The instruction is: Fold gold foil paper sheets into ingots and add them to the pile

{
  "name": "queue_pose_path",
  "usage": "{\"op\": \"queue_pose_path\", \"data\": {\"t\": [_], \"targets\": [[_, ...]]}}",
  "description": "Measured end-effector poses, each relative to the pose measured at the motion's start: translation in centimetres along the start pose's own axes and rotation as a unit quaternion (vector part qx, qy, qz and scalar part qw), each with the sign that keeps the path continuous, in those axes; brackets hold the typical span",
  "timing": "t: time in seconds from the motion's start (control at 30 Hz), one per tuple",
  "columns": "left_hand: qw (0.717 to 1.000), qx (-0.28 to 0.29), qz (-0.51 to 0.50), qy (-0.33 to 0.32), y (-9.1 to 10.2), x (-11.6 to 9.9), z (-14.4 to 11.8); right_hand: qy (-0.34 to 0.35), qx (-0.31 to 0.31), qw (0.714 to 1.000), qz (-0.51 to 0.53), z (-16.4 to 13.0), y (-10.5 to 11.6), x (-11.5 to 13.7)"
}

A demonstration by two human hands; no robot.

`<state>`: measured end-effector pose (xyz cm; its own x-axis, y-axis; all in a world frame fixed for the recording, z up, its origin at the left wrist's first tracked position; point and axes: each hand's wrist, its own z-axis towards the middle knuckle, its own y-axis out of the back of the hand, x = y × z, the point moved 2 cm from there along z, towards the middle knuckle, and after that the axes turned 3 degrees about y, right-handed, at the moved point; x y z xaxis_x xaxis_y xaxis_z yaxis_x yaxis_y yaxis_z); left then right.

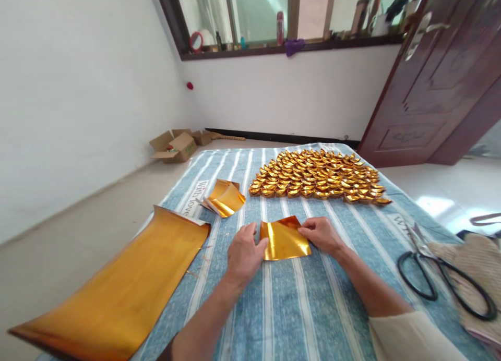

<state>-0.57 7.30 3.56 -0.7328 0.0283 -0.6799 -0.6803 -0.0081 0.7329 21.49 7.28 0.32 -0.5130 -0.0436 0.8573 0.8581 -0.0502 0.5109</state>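
Observation:
A shiny gold foil paper square [287,240] lies on the blue striped cloth between my hands, its left and right edges curling up a little. My left hand [246,250] is at its left edge, thumb on the sheet and fingers apart from the thumb. At the right edge my right hand [320,232] pinches the paper between thumb and fingers. Beyond my left hand rests a small stack of cut gold foil sheets [225,198]. A large gold foil sheet [117,283] with a curled far end stretches along the left side.
Rows of folded gold paper ingots [319,176] cover the far right of the cloth [282,319]. Black-handled scissors [425,259] lie at the right beside a beige knitted item [475,267]. A cardboard box [178,147] stands on the floor; a brown door [438,84] is at right.

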Motion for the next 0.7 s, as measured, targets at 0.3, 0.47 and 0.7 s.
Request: {"op": "queue_pose_path", "data": {"t": [0.3,0.47,0.7], "targets": [[0.960,0.143,-0.217,0.104,0.7,1.1,0.8,-0.087,0.049,0.976,0.194,-0.4,0.2,-0.2],[0.941,0.162,-0.274,0.116,1.7,1.2,1.2,-0.100,0.052,0.956,0.272,-0.5,0.4,-0.3],[0.944,0.102,-0.305,0.073,2.5,0.7,1.1,-0.042,0.032,0.946,0.321,-0.5,1.0,0.1]]}}
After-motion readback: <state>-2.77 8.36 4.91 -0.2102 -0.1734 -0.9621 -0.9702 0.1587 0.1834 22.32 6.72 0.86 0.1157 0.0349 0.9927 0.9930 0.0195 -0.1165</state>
